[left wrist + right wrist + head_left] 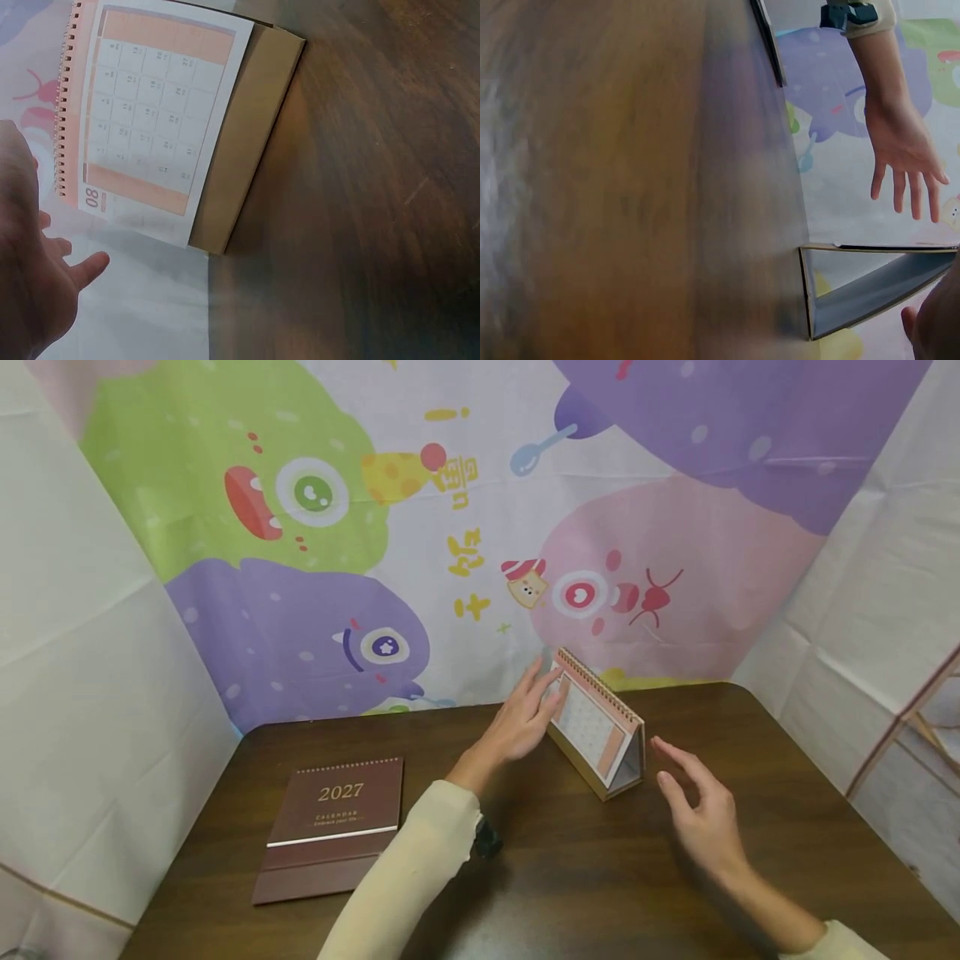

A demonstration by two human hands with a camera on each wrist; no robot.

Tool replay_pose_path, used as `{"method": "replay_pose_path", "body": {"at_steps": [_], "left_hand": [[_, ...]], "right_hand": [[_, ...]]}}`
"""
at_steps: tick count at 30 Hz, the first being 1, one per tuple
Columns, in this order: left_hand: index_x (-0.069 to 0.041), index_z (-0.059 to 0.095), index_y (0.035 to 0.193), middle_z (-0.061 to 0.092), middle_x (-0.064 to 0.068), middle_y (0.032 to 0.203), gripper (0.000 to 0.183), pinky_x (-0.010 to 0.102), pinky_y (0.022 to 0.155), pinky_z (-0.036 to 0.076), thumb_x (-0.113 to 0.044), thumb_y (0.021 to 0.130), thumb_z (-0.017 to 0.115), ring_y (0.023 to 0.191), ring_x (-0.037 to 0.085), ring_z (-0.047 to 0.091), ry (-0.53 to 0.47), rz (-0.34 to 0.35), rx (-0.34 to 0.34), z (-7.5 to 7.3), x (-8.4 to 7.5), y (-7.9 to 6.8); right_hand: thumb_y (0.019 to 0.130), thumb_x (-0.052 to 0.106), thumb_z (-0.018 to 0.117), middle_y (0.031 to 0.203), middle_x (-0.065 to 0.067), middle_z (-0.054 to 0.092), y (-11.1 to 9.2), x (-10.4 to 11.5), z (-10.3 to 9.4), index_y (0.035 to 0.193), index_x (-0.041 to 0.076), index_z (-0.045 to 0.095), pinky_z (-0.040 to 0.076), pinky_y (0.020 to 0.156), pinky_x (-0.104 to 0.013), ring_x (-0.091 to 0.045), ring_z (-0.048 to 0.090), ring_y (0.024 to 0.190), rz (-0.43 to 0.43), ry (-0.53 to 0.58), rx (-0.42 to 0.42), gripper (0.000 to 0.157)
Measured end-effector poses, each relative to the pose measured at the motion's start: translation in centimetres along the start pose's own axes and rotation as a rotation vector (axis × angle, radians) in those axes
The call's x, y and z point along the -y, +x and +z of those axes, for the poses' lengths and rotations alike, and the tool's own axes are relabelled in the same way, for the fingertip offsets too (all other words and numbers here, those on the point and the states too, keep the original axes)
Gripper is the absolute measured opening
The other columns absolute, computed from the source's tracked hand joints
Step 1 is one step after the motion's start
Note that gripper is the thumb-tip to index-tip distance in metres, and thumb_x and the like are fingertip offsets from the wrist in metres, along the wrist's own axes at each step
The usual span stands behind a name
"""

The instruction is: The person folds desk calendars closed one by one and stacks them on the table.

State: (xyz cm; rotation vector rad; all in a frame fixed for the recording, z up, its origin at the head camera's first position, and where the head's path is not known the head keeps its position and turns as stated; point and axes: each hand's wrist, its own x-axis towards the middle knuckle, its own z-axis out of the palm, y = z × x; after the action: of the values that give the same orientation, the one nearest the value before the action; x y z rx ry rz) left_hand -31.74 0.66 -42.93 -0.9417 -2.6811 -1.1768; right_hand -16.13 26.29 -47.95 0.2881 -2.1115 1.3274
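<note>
A pink and white spiral-bound desk calendar stands upright as a tent on its tan base, its grid page marked 08 in the left wrist view. My left hand, fingers spread, is at the calendar's far left end and overlaps it in the head view. On the near right side my right hand is held apart from the calendar, thumb and fingers extended. The right wrist view looks into the open triangular end of the calendar, with the left hand spread beyond it.
A maroon 2027 calendar lies flat on the left of the dark wooden table. A cloth printed with cartoon monsters hangs behind the table, and white cloth walls flank it.
</note>
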Motion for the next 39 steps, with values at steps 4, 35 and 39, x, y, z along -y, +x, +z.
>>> {"method": "replay_pose_path", "body": {"at_steps": [4,35,39], "left_hand": [[-0.023,0.041,0.176,0.011,0.016,0.192,0.057,0.069,0.141,0.024,-0.043,0.123,0.034,0.178,0.048,0.015,0.018,0.031,0.008,0.1,-0.2,0.5],[-0.023,0.050,0.171,0.016,0.013,0.192,0.055,0.059,0.144,0.024,-0.042,0.123,0.033,0.178,0.039,0.022,0.033,0.005,0.009,1.3,-1.2,2.7],[-0.023,0.050,0.171,0.016,0.013,0.192,0.055,0.058,0.144,0.024,-0.042,0.123,0.032,0.178,0.038,0.022,0.038,0.004,0.009,1.3,-1.2,2.9]], "right_hand": [[0.109,-0.005,0.064,0.152,0.011,0.068,-0.1,0.2,0.5,0.158,0.004,0.064,0.042,0.109,0.001,0.019,0.056,0.137,0.037,-0.017,0.013,0.050],[0.115,0.000,0.055,0.137,0.016,0.058,-0.6,0.1,2.1,0.161,-0.003,0.055,0.047,0.105,0.001,0.014,0.059,0.131,0.184,0.098,0.040,0.046],[0.116,0.001,0.054,0.135,0.023,0.055,-0.5,0.1,2.2,0.161,-0.004,0.055,0.049,0.103,0.000,0.015,0.057,0.130,0.193,0.092,0.043,0.045]]}}
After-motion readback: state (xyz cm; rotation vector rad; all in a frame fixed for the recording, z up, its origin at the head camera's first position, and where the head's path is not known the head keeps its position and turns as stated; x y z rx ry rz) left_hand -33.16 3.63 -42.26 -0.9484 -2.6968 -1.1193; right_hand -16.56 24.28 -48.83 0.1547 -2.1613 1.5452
